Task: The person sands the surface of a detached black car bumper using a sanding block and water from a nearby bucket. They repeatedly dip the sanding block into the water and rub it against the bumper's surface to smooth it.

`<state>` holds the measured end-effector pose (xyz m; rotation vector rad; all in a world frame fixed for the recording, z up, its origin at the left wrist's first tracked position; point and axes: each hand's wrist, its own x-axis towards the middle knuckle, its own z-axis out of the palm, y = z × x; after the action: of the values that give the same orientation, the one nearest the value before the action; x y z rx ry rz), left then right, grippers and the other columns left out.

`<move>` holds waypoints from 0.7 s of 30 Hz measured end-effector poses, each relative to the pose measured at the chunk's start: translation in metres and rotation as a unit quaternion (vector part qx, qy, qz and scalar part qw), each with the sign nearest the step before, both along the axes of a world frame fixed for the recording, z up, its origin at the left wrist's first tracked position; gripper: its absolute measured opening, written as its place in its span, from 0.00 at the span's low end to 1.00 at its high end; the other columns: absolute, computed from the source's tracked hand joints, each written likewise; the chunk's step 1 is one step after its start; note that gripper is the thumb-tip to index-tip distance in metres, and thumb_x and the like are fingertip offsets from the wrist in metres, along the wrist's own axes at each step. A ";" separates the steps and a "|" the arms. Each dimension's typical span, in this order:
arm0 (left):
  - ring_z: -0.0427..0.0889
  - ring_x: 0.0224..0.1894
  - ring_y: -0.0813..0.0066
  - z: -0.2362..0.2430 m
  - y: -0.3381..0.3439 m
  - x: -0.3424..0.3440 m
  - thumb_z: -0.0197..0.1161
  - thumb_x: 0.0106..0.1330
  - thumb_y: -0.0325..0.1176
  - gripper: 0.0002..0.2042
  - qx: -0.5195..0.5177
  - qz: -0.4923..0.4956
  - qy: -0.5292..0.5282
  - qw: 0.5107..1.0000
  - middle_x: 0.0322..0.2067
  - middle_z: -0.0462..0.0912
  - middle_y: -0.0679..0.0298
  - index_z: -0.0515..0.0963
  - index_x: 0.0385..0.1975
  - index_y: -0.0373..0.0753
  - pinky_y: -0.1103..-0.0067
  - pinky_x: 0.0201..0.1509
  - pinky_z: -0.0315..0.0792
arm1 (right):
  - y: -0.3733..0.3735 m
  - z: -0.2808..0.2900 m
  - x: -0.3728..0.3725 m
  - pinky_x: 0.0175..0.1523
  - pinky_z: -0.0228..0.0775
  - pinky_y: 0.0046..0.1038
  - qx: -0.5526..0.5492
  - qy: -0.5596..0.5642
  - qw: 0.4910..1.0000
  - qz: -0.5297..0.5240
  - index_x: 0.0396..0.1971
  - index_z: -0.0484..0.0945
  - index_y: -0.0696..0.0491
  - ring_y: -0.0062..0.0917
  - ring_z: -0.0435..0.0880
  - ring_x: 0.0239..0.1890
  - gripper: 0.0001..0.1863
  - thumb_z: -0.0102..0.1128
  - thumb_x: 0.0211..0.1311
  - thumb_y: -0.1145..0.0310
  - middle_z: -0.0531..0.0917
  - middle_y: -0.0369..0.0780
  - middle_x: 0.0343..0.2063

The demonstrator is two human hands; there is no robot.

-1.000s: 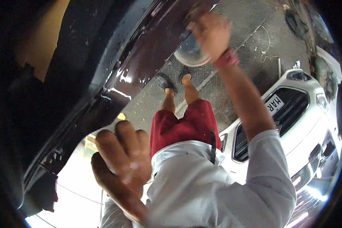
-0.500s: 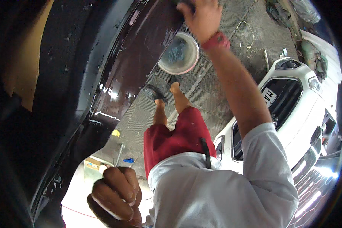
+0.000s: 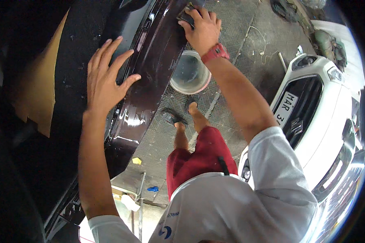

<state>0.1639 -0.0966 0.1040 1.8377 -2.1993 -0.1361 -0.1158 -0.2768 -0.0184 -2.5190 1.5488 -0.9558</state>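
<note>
Left hand (image 3: 107,77), fingers spread wide, empty, thumb over the maroon car panel (image 3: 162,52); glossy streaks (image 3: 129,117) below them, how much is finished can't be told. Right hand (image 3: 205,32): fingers curl round a dark block (image 3: 186,17) on the panel, bucket (image 3: 190,75) below.

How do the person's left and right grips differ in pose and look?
The left grip is empty, fingers spread; the right grip is bent around a dark block. Behind the right grip sits a red wristband; the left grip has none. Both are ungloved.
</note>
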 end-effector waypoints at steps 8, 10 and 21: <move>0.60 0.88 0.50 -0.033 -0.002 0.007 0.78 0.71 0.49 0.36 0.032 -0.005 -0.042 0.999 0.87 0.63 0.61 0.76 0.79 0.56 0.49 0.89 0.58 | 0.172 0.003 0.012 0.66 0.70 0.56 0.125 -0.001 0.984 0.125 0.58 0.87 0.38 0.42 0.82 0.62 0.27 0.83 0.56 0.57 0.82 0.38 0.68; 0.59 0.89 0.49 -0.030 -0.003 0.008 0.78 0.70 0.48 0.37 0.032 0.009 -0.038 0.999 0.88 0.61 0.61 0.75 0.80 0.56 0.49 0.89 0.58 | 0.135 0.000 0.010 0.65 0.70 0.55 0.134 0.049 0.985 0.094 0.57 0.88 0.39 0.42 0.83 0.61 0.24 0.80 0.60 0.56 0.84 0.38 0.66; 0.60 0.88 0.48 -0.031 -0.007 0.008 0.81 0.67 0.40 0.39 0.037 0.012 0.006 0.999 0.88 0.60 0.61 0.74 0.81 0.56 0.52 0.89 0.60 | 0.201 0.009 0.031 0.65 0.70 0.54 0.134 -0.021 0.989 0.052 0.62 0.86 0.40 0.44 0.82 0.62 0.29 0.82 0.59 0.58 0.82 0.40 0.68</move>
<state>0.1721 -0.1039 0.0729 1.8963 -2.1909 -0.2266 -0.0846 -0.0759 -0.0096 -2.3505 1.4103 -0.7287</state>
